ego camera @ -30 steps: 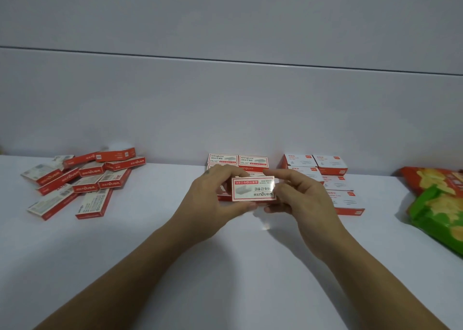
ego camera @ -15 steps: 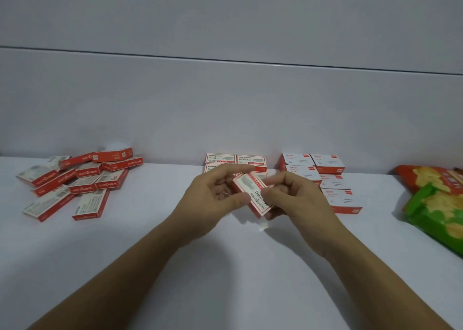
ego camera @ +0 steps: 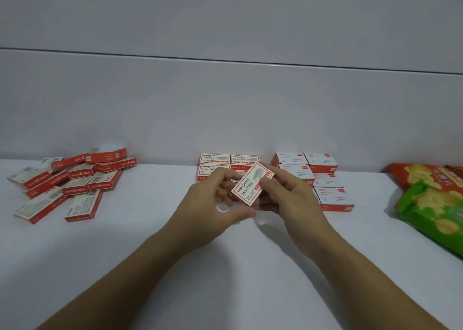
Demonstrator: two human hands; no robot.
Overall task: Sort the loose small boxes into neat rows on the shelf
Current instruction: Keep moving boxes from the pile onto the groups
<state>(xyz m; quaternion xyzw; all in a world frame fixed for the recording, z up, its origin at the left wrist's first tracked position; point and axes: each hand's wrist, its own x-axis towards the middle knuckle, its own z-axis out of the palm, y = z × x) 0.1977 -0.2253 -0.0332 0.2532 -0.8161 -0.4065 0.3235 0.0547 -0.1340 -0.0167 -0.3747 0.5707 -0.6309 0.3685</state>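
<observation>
A small red-and-white staple box [ego camera: 251, 186] is tilted diagonally above the white shelf [ego camera: 225, 274]. My right hand [ego camera: 292, 204] pinches its right side with thumb and fingers. My left hand [ego camera: 213, 204] is beside its left end with curled fingers; the thumb sits just under the box's lower corner. Behind them, matching staple boxes [ego camera: 215, 159] lie in neat rows against the wall, partly hidden by my hands. A loose heap of the same boxes [ego camera: 75, 181] lies at the far left.
White boxes with red edges [ego camera: 323, 176] are lined up in rows right of the staple rows. Orange and green snack bags [ego camera: 433, 204] lie at the right edge. The wall runs close behind everything.
The held box has been turned between my hands, from level and upside down to diagonal with its print reading upright. My left hand's grip has loosened.
</observation>
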